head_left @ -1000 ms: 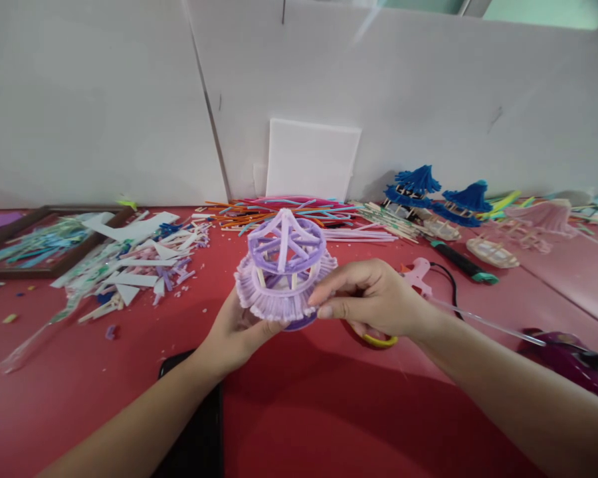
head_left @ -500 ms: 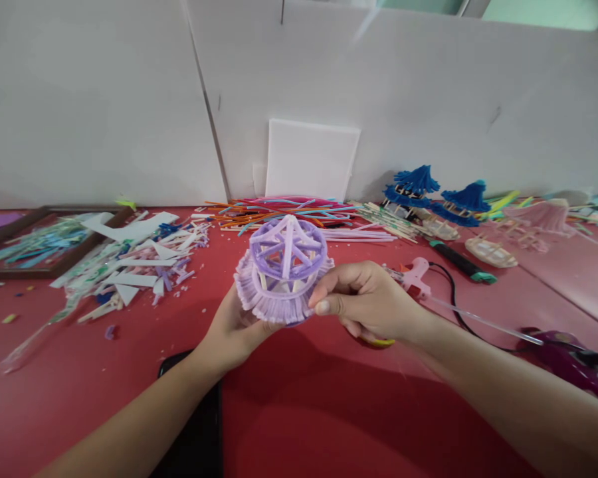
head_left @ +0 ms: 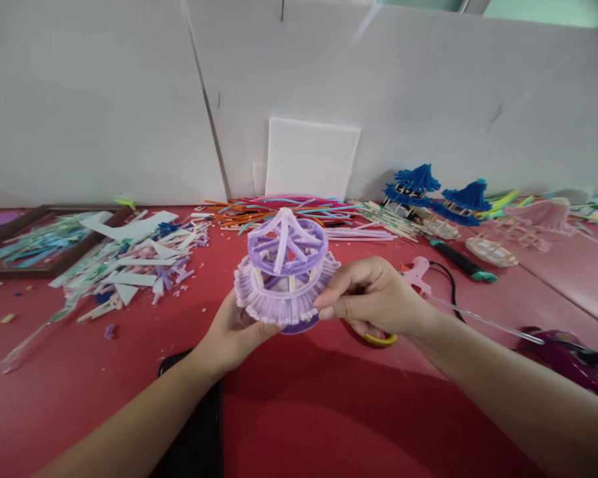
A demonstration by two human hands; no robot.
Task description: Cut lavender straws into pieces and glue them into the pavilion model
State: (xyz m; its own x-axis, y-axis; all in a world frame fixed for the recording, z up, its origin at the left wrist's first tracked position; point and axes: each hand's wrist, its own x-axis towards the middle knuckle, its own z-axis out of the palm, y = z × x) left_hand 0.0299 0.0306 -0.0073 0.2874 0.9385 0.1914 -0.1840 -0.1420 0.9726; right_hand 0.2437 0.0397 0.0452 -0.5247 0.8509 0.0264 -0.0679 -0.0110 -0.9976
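A purple pavilion model (head_left: 286,295) with a ribbed lilac skirt and an open spoked top is held up above the red table. My left hand (head_left: 236,328) grips its base from the lower left, thumb at the front edge and the other fingers mostly hidden. Thumb and index finger of my right hand (head_left: 363,299) pinch the right edge of the skirt. Yellow-handled scissors or a similar tool (head_left: 380,340) show a curved handle under the right palm, hooked by the lower fingers; the rest is hidden.
White and purple scraps (head_left: 144,265) lie left, beside a brown frame (head_left: 70,262). Coloured stems (head_left: 279,211) lie at the back. Blue-roofed models (head_left: 466,199), a pink glue gun (head_left: 417,273) and a purple tool (head_left: 573,358) are on the right. A black device (head_left: 197,425) lies near the left forearm.
The model has tilted, showing more of its posts and purple base. My right hand has shifted slightly right and up with the skirt edge, and more of the yellow handle shows.
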